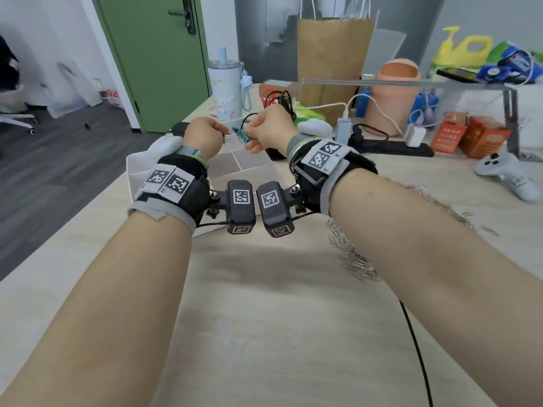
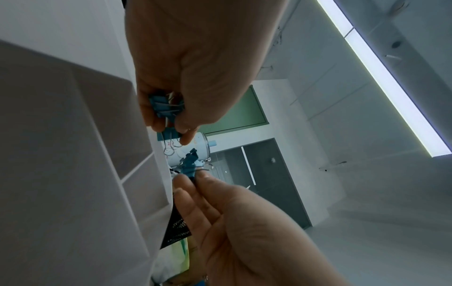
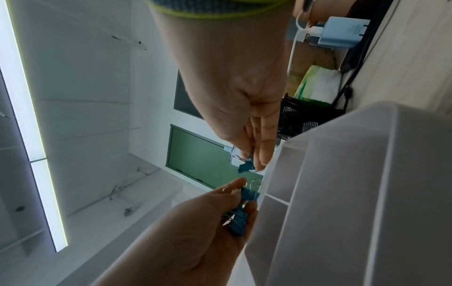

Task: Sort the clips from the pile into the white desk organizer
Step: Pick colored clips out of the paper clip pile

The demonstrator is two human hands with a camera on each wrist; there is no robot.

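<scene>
Both hands hover over the far end of the white desk organizer (image 1: 138,168), whose compartments (image 2: 73,154) (image 3: 342,193) show beside them. My left hand (image 1: 202,136) (image 2: 168,125) is curled round several blue binder clips (image 2: 164,108) (image 3: 238,222). My right hand (image 1: 264,130) (image 3: 253,160) pinches a single blue binder clip (image 1: 239,136) (image 2: 189,162) (image 3: 244,167) between thumb and forefinger, its other fingers straight. The two hands are a few centimetres apart. A pile of silver paper clips (image 1: 352,259) lies on the table under my right forearm.
Behind the organizer stand a tumbler (image 1: 224,92) and a black mesh holder (image 3: 300,120). A power strip (image 1: 390,145), paper bag (image 1: 332,63), pink bin (image 1: 393,95), red boxes (image 1: 470,136) and white controller (image 1: 505,174) crowd the back right. A black cable (image 1: 417,348) trails at the front.
</scene>
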